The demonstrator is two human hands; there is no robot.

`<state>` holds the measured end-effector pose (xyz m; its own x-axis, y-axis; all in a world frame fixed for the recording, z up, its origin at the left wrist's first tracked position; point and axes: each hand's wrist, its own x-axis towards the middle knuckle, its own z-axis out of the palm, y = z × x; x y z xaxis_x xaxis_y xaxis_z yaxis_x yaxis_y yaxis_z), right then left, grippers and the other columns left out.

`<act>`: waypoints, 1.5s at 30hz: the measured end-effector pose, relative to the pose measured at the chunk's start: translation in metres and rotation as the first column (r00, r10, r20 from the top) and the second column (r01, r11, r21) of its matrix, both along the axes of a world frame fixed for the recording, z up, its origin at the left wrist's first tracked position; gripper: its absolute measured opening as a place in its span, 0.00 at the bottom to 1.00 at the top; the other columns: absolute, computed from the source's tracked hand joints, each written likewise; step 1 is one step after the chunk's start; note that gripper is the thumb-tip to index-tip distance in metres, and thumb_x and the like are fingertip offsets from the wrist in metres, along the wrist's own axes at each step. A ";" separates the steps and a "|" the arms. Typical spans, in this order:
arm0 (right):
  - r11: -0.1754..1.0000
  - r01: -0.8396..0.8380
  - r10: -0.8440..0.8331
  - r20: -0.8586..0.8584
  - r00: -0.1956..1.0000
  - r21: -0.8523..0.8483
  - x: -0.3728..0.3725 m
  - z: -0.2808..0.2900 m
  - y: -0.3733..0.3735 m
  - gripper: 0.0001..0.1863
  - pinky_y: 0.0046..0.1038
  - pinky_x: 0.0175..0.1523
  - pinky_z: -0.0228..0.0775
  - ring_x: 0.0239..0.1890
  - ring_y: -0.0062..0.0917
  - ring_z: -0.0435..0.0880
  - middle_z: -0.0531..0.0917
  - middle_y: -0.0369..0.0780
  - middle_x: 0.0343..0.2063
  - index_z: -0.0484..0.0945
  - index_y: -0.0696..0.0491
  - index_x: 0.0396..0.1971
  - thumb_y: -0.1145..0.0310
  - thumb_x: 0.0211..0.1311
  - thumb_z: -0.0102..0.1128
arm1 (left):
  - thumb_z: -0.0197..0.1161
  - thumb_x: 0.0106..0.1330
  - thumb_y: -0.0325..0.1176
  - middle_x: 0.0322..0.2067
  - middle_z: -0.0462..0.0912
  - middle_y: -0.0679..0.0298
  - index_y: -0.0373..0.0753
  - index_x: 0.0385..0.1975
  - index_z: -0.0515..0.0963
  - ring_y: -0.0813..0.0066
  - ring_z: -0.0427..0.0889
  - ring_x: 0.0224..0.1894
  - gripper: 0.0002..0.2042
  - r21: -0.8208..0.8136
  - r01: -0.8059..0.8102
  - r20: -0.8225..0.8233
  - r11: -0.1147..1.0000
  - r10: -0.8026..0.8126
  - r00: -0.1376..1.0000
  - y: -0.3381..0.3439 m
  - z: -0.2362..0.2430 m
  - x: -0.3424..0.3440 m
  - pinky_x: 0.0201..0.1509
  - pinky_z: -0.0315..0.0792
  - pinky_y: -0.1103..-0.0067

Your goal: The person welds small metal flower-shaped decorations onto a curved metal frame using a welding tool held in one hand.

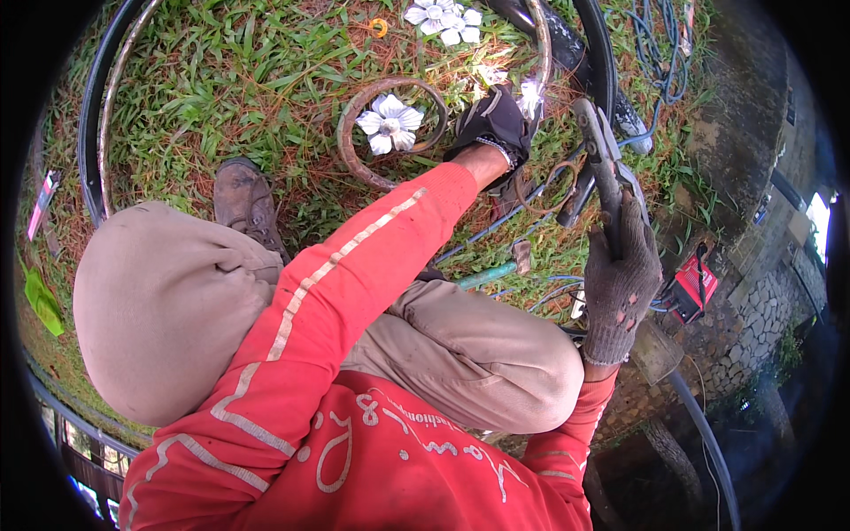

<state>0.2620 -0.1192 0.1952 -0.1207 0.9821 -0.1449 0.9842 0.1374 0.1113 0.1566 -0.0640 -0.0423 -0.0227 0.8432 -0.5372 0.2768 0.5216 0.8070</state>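
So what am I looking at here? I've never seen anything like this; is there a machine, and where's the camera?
There is no robot: these are a person's own two hands, in work gloves. The single picture comes from the left one of two wide cameras worn on the head, looking down, so straight edges bend near its rim.

The left hand, in a black glove, is beside a bright silvery piece; whether it grips that piece is unclear. The right hand, in a grey knitted glove, holds a long metal tool that looks like locking pliers.

On the grass lie a rusty ring with a silvery flower inside it, more silvery flowers farther off, and a green-handled hammer. A red box stands to the right.
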 end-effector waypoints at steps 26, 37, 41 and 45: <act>0.997 0.050 -0.049 -0.014 0.999 0.064 0.000 -0.003 0.003 0.30 0.37 0.58 0.81 0.53 0.41 0.90 0.88 0.49 0.56 0.82 0.56 0.64 0.78 0.58 0.72 | 0.65 0.68 0.48 0.38 0.88 0.41 0.31 0.47 0.77 0.40 0.89 0.43 0.23 -0.026 0.002 -0.043 1.000 -0.003 0.999 0.002 -0.001 0.001 0.44 0.82 0.53; 0.997 0.076 -0.076 0.030 0.997 -0.004 0.001 -0.001 0.004 0.30 0.39 0.60 0.81 0.56 0.46 0.89 0.87 0.52 0.56 0.82 0.55 0.64 0.78 0.57 0.72 | 0.65 0.69 0.55 0.35 0.87 0.42 0.31 0.45 0.77 0.39 0.88 0.40 0.27 -0.029 0.017 -0.002 0.999 -0.017 1.000 0.003 -0.003 0.002 0.43 0.81 0.52; 0.998 0.061 -0.061 -0.047 0.997 -0.002 0.005 -0.003 0.003 0.31 0.39 0.61 0.81 0.57 0.45 0.89 0.87 0.52 0.57 0.82 0.55 0.64 0.78 0.57 0.71 | 0.65 0.69 0.57 0.34 0.87 0.42 0.31 0.46 0.77 0.39 0.88 0.40 0.28 -0.023 0.006 0.003 1.000 -0.006 1.000 0.002 -0.004 0.001 0.43 0.80 0.52; 0.998 0.060 -0.061 -0.061 0.996 -0.014 0.006 -0.004 0.003 0.31 0.38 0.60 0.81 0.56 0.44 0.89 0.86 0.52 0.57 0.82 0.55 0.64 0.78 0.57 0.71 | 0.64 0.69 0.58 0.35 0.87 0.42 0.31 0.46 0.77 0.39 0.88 0.40 0.29 -0.014 0.005 -0.010 1.000 -0.005 1.000 0.001 -0.006 0.004 0.43 0.80 0.52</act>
<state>0.2684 -0.1161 0.1908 -0.0702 0.9861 -0.1506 0.9957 0.0783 0.0487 0.1604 -0.0627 -0.0482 -0.0239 0.8355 -0.5490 0.2872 0.5318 0.7967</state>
